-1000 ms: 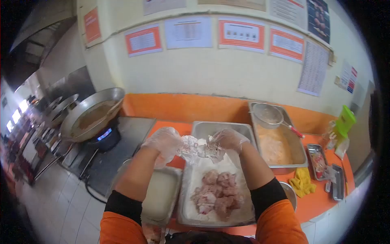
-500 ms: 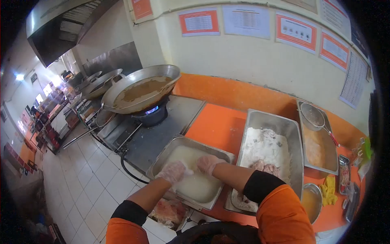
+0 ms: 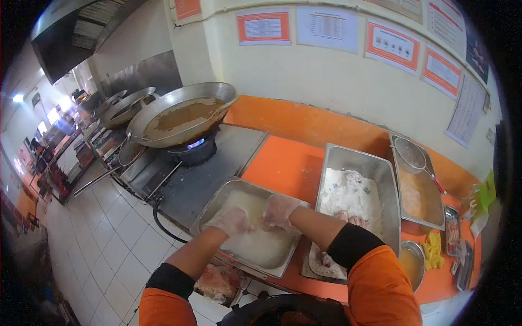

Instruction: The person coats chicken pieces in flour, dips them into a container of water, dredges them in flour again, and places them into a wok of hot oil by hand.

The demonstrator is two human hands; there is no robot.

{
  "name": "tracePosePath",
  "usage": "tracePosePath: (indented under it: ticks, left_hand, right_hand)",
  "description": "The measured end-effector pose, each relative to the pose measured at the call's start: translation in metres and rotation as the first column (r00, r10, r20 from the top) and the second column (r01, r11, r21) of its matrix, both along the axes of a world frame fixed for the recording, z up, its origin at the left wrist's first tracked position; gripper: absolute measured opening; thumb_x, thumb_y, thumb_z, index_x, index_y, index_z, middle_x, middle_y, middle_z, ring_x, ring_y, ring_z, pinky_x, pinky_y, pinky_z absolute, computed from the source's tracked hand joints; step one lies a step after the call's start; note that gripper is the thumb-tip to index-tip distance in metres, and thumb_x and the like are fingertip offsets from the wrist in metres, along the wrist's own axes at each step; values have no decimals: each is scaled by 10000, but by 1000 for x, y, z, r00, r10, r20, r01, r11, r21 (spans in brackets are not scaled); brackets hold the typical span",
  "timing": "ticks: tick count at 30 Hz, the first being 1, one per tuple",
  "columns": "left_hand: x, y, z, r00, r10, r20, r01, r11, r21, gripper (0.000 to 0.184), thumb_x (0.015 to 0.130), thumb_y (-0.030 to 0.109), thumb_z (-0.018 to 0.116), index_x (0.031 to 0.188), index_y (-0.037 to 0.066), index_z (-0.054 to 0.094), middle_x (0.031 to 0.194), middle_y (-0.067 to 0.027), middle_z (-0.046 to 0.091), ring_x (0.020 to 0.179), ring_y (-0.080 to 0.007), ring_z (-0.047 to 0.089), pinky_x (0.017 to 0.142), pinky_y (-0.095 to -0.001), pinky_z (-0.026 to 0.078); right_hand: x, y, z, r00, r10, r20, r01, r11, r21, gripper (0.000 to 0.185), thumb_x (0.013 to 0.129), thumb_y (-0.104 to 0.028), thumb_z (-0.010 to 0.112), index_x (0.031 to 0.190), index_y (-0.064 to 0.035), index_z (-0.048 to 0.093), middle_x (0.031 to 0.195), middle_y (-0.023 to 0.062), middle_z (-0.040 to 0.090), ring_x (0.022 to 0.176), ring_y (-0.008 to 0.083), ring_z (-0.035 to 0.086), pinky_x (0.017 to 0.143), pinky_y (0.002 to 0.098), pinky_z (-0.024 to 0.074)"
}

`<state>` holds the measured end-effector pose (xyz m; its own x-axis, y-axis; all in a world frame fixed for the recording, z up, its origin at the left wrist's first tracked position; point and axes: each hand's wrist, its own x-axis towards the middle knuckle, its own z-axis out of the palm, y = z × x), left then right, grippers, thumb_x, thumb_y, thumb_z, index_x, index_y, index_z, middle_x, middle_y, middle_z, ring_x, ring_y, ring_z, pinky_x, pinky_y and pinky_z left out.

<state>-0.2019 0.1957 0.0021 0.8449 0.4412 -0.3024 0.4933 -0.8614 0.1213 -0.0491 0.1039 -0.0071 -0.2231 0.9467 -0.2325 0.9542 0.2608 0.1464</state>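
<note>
Both hands wear clear plastic gloves and reach into a steel tray (image 3: 293, 247) of cloudy whitish liquid (image 3: 253, 251). My left hand (image 3: 230, 220) dips into the liquid left of the middle, its fingertips under the surface. Close beside it on the right, my right hand (image 3: 279, 211) points down, with its fingers mostly hidden by the liquid and the hand itself. Whether either hand grips anything cannot be made out. Right of this tray stands a deep steel pan (image 3: 387, 190) holding white flour (image 3: 348, 190) and floury pieces of raw meat (image 3: 352, 218).
A large wok (image 3: 185, 111) of oil sits over a lit burner (image 3: 194, 151) at the upper left. Further right are a strainer (image 3: 410, 154) on another pan, a bowl (image 3: 411, 265) of yellowish liquid and yellow gloves (image 3: 433, 251). Raw meat (image 3: 218, 282) lies below the tray.
My left hand has shifted right within the tray, nearer my right hand, and its fingers are lower in the liquid. The whole view has turned slightly.
</note>
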Motion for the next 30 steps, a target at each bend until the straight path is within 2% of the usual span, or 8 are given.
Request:
tracePosePath:
  ticks: [5, 13, 16, 19, 24, 26, 27, 30]
  left_hand:
    - [11, 0, 50, 963, 98, 252, -120, 990, 71, 539, 670, 509, 569, 727, -25, 612, 796, -244, 574, 778, -362, 568, 695, -400, 458]
    - [58, -47, 103, 940, -70, 335, -11, 972, 234, 322, 746, 319, 546, 682, 11, 616, 719, -179, 582, 751, -335, 568, 674, -390, 464]
    - [76, -80, 128, 819, -456, 348, 261, 837, 482, 324, 746, 308, 534, 628, 16, 610, 619, -168, 542, 681, -315, 564, 625, -382, 461]
    - [110, -108, 120, 797, -305, 521, 183, 944, 273, 433, 723, 396, 572, 612, -22, 593, 622, -230, 538, 698, -361, 567, 601, -426, 451]
    - [174, -144, 28, 771, -616, 163, 590, 786, 183, 389, 756, 363, 514, 761, -11, 619, 805, -233, 579, 755, -349, 574, 673, -411, 458]
    - [179, -184, 67, 844, -535, -39, 533, 844, -54, 379, 760, 347, 496, 856, 1, 616, 910, -227, 579, 833, -340, 571, 758, -399, 442]
    - [194, -183, 63, 842, -538, -30, 538, 843, -21, 379, 758, 345, 496, 859, 0, 617, 914, -225, 579, 855, -335, 567, 775, -398, 435]
    - [247, -166, 49, 884, -463, 54, 461, 886, 49, 375, 729, 330, 519, 859, -7, 620, 916, -227, 578, 914, -330, 554, 803, -392, 428]
  right_hand:
    - [7, -10, 35, 888, -341, -308, 357, 934, -4, 141, 684, -188, 535, 707, -107, 648, 719, 122, 608, 732, 217, 605, 619, 320, 472]
    - [25, -57, 80, 578, -483, -658, 653, 757, 19, 219, 709, -208, 512, 715, -29, 638, 737, 178, 594, 712, 318, 583, 657, 374, 455]
    - [49, -102, 111, 658, -461, -596, 667, 724, 176, 244, 716, -227, 523, 691, -7, 625, 709, 179, 587, 690, 315, 579, 630, 388, 454]
    - [77, -147, 115, 855, -477, -204, 519, 795, 314, 287, 722, -299, 520, 666, -38, 626, 713, 161, 594, 681, 280, 582, 632, 360, 464]
    - [108, -213, 39, 659, -690, -298, 736, 674, 68, 308, 744, -310, 542, 674, -23, 629, 722, 184, 589, 696, 307, 577, 642, 387, 450]
    - [94, -236, 19, 496, -743, -449, 801, 591, -93, 319, 730, -304, 563, 760, 10, 605, 787, 206, 583, 755, 311, 578, 656, 376, 454]
    - [105, -242, -11, 725, -657, -205, 668, 744, -20, 236, 706, -179, 501, 864, -22, 578, 759, 158, 595, 702, 302, 590, 630, 379, 454]
    - [149, -250, -19, 698, -617, -363, 673, 739, 38, 239, 710, -234, 500, 777, -41, 623, 807, 157, 609, 754, 289, 594, 659, 383, 454]
